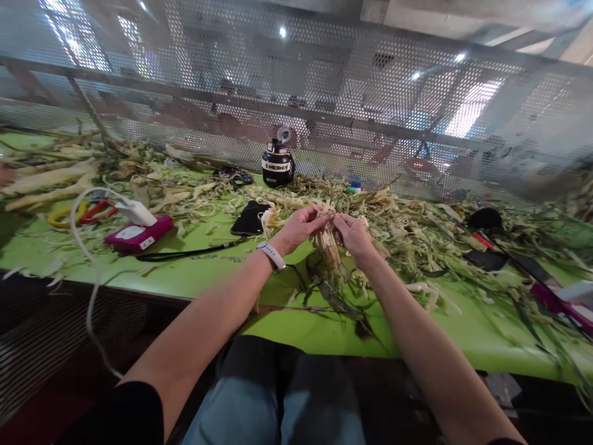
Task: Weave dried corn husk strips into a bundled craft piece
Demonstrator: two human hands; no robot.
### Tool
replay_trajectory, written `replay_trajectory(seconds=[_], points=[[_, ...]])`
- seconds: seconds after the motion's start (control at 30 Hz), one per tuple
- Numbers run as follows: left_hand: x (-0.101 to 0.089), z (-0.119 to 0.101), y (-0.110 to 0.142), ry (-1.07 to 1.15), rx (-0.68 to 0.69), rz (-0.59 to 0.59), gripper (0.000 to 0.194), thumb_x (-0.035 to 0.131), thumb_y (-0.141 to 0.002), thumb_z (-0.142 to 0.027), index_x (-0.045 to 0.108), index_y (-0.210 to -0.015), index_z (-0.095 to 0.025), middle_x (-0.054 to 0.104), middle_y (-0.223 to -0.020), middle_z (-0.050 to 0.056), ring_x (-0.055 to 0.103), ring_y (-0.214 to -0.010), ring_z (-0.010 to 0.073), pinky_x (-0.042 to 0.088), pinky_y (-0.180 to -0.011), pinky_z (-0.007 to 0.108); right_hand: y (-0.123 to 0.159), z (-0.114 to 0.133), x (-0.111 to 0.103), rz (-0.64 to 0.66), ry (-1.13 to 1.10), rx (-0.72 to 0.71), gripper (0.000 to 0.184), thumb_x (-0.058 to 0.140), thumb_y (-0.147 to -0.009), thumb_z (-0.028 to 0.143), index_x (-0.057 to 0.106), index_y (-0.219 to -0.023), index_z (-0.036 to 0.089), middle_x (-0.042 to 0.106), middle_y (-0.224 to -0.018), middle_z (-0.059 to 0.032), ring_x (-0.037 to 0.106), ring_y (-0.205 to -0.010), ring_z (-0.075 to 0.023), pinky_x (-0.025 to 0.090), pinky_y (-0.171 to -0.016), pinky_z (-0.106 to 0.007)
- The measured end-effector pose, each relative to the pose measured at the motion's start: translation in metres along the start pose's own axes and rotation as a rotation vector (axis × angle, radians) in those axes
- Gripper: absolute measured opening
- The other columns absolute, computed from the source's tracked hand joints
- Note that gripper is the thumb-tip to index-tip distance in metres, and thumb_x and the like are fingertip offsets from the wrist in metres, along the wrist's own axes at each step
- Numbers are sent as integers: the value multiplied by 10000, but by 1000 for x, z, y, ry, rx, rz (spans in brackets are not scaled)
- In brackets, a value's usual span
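Note:
My left hand and my right hand meet in front of me above the green table. Both are closed, fingers pinched together at the top of a pale plant stalk. Its darker, withered leaves hang down toward the table's front edge. The exact grip is partly hidden by the fingers. Left of my hands lies a black phone, with pale peelings beside it. A white watch band circles my left wrist.
Heaps of plant scraps cover the back and right. A black jug stands by the perforated metal screen. Leftward are a magenta power bank with a white cable, scissors and long pale stalks.

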State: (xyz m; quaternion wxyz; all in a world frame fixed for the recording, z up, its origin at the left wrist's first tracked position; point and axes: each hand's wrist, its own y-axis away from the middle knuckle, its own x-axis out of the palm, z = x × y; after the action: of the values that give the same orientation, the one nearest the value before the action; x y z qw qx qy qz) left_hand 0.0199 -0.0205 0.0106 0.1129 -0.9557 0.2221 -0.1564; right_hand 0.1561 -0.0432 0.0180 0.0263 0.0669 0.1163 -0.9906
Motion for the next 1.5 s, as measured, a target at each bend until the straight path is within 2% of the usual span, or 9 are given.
replay_trajectory(seconds=[0.17,0.47,0.6,0.67,0.73,0.9,1.03,1.3,1.5], points=[[-10,0,-5,-22,-31,18,349,762,-623,-396,568,-749,-133,539,-637,-40,453,-569,54,359,-561,202,3,-1,-1,-45,89,-79,388,569,-721,508,420,-523,208,348,-420,64,271,-388,-66,200,-401,-231],[-14,2,-5,-12,-48,19,261,740,-659,-345,623,-778,-144,567,-685,-29,461,-606,67,357,-613,225,2,-4,-6,-87,148,-51,318,544,-723,420,450,-503,211,380,-415,52,336,-404,-92,272,-431,-245],[-16,4,-2,-98,-87,192,294,719,-688,-362,665,-888,-153,608,-793,-5,486,-676,79,356,-634,220,-3,-4,-17,-311,292,-308,159,572,-733,346,626,-675,208,613,-746,-16,548,-791,-171,430,-736,-291],[-16,6,-1,-131,-106,263,302,717,-691,-362,672,-904,-152,600,-782,0,475,-666,83,345,-610,219,-6,-4,-18,-243,311,-364,160,589,-742,356,678,-726,224,648,-916,-36,531,-1012,-203,388,-917,-335],[-15,7,-1,-143,-114,290,282,710,-702,-360,675,-883,-147,559,-703,-10,432,-605,76,319,-566,220,-7,-4,-15,-120,254,-305,182,628,-724,392,690,-673,228,658,-943,-46,523,-1079,-218,365,-973,-356],[-12,10,0,-79,-133,306,257,693,-726,-354,674,-876,-146,474,-619,-23,369,-536,64,268,-507,227,-4,-3,-6,-35,-115,-124,284,746,-593,476,702,-694,214,639,-1060,-49,561,-1044,-207,469,-841,-301],[-9,7,2,14,-160,298,249,697,-717,-368,666,-796,-133,453,-600,-24,374,-536,60,277,-509,223,-2,-1,-8,13,-263,-18,338,772,-551,497,695,-705,206,676,-881,-25,598,-834,-163,484,-775,-289],[-11,6,5,-96,-193,376,263,727,-676,-362,667,-745,-115,492,-580,-22,384,-527,62,260,-499,230,-1,-2,-7,-59,-176,-58,350,798,-483,494,684,-611,188,598,-962,-43,564,-865,-178,472,-595,-237],[-9,5,5,85,-237,329,230,719,-688,-338,623,-719,-130,500,-580,-24,440,-523,69,322,-516,224,-1,3,-13,-90,63,-75,417,648,-649,595,620,-650,179,541,-617,13,462,-557,-107,376,-498,-234]])
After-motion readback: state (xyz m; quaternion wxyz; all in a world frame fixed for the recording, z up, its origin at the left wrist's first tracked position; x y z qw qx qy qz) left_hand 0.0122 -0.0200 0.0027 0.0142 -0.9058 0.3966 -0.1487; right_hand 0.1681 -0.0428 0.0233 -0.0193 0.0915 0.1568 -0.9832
